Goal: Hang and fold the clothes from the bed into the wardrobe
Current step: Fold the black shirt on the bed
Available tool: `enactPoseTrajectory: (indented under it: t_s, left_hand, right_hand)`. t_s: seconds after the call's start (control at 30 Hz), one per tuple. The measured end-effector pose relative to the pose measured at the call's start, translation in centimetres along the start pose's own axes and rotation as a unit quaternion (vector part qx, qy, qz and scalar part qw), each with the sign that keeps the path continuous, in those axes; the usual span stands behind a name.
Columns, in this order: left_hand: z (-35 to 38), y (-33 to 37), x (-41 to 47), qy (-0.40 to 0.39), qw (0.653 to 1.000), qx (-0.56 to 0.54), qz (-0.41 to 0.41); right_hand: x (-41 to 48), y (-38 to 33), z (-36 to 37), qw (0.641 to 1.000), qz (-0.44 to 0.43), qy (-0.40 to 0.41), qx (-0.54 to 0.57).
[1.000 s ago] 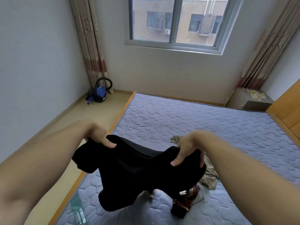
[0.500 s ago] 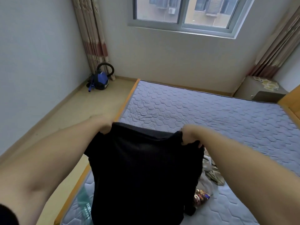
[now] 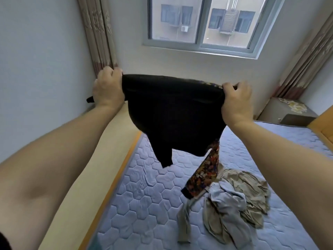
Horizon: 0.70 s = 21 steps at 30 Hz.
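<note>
Now left hand [image 3: 108, 89] and right hand [image 3: 236, 101] grip top edge of one black garment [image 3: 173, 114], held above bed [image 3: 144, 186]; one crumpled pile [image 3: 234, 204] at 5 o'clock.

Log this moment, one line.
left hand: grips black garment | right hand: same | black garment: spread above bed | clothes pile: on bed

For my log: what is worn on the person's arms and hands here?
The left forearm and right forearm are bare: no gloves, watch, bracelets or rings show on the left hand or right hand. A dark patch by the left upper arm may be a short sleeve.
</note>
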State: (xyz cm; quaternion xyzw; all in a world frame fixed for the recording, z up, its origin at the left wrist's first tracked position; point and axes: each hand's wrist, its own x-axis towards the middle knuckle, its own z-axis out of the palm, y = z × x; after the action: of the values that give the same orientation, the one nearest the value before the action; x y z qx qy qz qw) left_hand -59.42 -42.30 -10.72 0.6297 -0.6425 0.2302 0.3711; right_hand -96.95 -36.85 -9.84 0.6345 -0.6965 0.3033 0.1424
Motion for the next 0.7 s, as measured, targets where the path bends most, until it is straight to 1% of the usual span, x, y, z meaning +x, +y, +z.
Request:
enactPoseTrajectory:
  t_s: [0.03, 0.1, 0.13, 0.2, 0.23, 0.27, 0.33, 0.4, 0.43, 0.47, 0.57, 0.7]
  left_hand:
    - [0.8, -1.0, -1.3, -0.007, 1.000, 0.001, 0.007]
    - [2.3, -3.3, -4.9, -0.036, 0.999, 0.005, 0.025]
    - [3.0, -4.5, -7.2, -0.055, 0.998, 0.010, 0.040]
    - [4.0, -6.6, -13.0, -0.109, 0.990, 0.025, 0.085]
    - [4.5, -7.6, -16.2, -0.141, 0.984, 0.031, 0.106]
    - [5.1, -8.5, -19.6, -0.181, 0.975, 0.038, 0.123]
    - [6.0, -10.0, -26.4, -0.263, 0.953, 0.050, 0.145]
    - [6.9, -10.9, -32.4, -0.348, 0.921, 0.076, 0.158]
    - [7.3, -11.3, -35.0, -0.382, 0.904, 0.093, 0.167]
    - [7.5, -11.5, -37.0, -0.410, 0.887, 0.118, 0.173]
    - [7.2, -12.3, -42.6, -0.518, 0.808, 0.196, 0.202]
    - [6.7, -13.9, -47.6, -0.623, 0.722, 0.203, 0.221]
  right_hand:
    - [-0.7, 0.0, 0.9, 1.000, 0.003, 0.000, 0.031]
    - [-3.1, -0.1, 3.0, 0.998, -0.009, -0.030, 0.058]
    - [-4.7, 0.0, 4.3, 0.998, -0.029, -0.051, 0.037]
    - [-8.8, 0.5, 7.5, 0.987, -0.104, -0.111, -0.041]
    - [-11.0, 0.9, 9.4, 0.976, -0.141, -0.143, -0.085]
    - [-13.4, 1.2, 11.1, 0.963, -0.156, -0.185, -0.118]
    - [-18.3, 1.5, 13.9, 0.933, -0.167, -0.283, -0.148]
    - [-23.0, 1.7, 16.3, 0.887, -0.172, -0.396, -0.163]
    - [-25.1, 1.9, 17.3, 0.870, -0.174, -0.432, -0.164]
    - [-26.8, 1.9, 18.0, 0.859, -0.175, -0.453, -0.161]
    - [-32.5, 2.0, 20.5, 0.824, -0.168, -0.520, -0.151]
    - [-39.0, 2.3, 21.5, 0.790, -0.171, -0.569, -0.151]
